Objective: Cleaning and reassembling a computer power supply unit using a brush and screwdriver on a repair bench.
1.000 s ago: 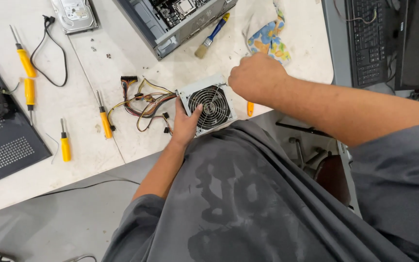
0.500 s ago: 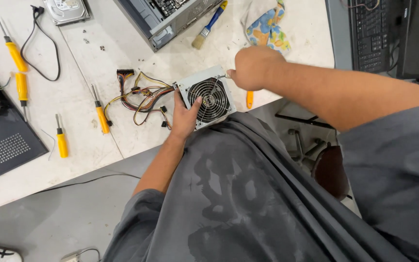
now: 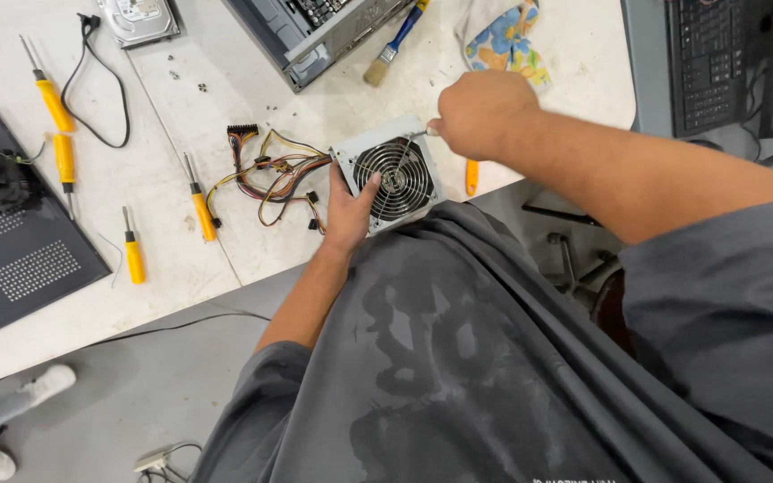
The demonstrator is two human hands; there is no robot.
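Observation:
A grey power supply box (image 3: 361,154) with a round fan grille lies at the near edge of the white table (image 3: 225,80). A bundle of coloured cables (image 3: 270,174) trails from its left side. My left hand (image 3: 348,213) holds its lower left corner, with the thumb resting on the grille. My right hand (image 3: 483,112) is closed in a fist around a screwdriver. The thin metal shaft (image 3: 422,132) meets the box's upper right corner; the handle is hidden in the fist.
Several yellow-handled screwdrivers (image 3: 201,213) lie to the left, and another yellow handle (image 3: 471,176) below my right hand. An open computer case (image 3: 315,27), brush (image 3: 391,45), flowered cloth (image 3: 503,40), hard drive (image 3: 136,18), black panel with cooler (image 3: 11,241) and keyboard (image 3: 709,54) surround the work.
Both hands stay on the power supply. My right fist has shifted slightly toward the box's upper right corner, and the view has drifted a little.

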